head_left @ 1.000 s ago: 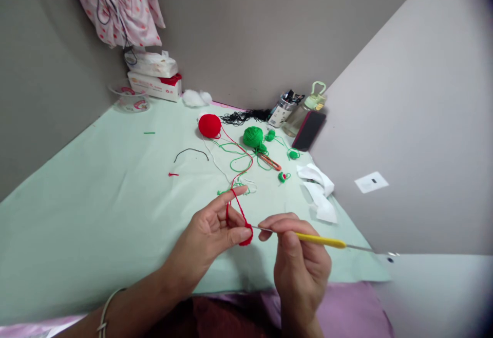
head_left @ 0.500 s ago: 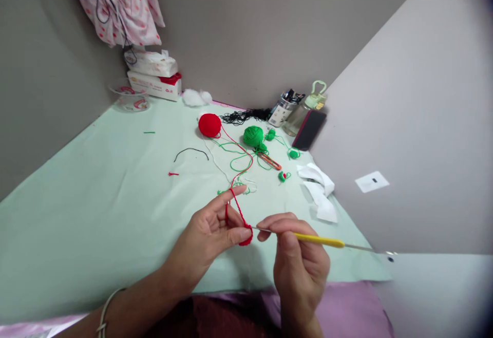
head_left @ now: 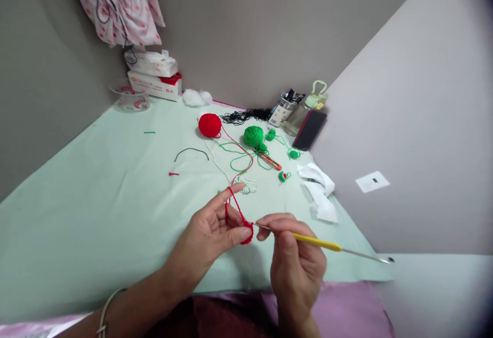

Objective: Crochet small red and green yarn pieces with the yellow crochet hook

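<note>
My left hand [head_left: 215,230] pinches a small red crochet piece [head_left: 248,235] between thumb and fingers. Red yarn [head_left: 238,205] loops over its raised index finger and runs back to a red yarn ball [head_left: 210,125]. In my right hand [head_left: 296,256] is a crochet hook [head_left: 318,241] with a yellow handle, gripped like a pen. The hook's thin metal tip meets the right edge of the red piece; whether it sits inside a stitch is too small to tell.
Beyond my hands lie a green yarn ball [head_left: 253,136], orange-handled snips [head_left: 269,161] and a green-and-red scrap [head_left: 284,176]. Paper strips [head_left: 321,194], a phone [head_left: 309,130], a bottle [head_left: 298,117] and a pen holder [head_left: 282,111] are at right. Tissue packs [head_left: 154,83] stand back left.
My right hand has shifted slightly left, and the hook's rear end has tilted lower. My left index finger is raised a touch, with the red piece still pinched.
</note>
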Demonstrator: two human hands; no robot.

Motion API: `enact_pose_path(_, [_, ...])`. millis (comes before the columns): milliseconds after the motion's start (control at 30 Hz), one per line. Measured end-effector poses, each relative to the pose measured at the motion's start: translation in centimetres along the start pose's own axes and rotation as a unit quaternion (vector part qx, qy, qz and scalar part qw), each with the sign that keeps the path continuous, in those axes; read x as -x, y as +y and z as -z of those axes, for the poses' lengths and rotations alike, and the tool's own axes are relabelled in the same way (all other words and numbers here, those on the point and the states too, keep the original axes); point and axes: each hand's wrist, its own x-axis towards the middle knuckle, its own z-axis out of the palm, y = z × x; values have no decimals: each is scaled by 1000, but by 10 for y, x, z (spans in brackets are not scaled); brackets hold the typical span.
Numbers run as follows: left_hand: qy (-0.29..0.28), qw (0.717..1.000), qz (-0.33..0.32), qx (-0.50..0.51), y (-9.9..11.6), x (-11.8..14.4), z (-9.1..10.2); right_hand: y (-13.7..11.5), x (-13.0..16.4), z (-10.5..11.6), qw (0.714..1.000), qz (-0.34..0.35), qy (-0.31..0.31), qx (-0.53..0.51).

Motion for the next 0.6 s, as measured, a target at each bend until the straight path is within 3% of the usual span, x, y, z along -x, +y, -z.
enact_pose_path(600, [-2,1000,-7,-2,-2,-2,1,0,1,0,1000,-17,12,-17])
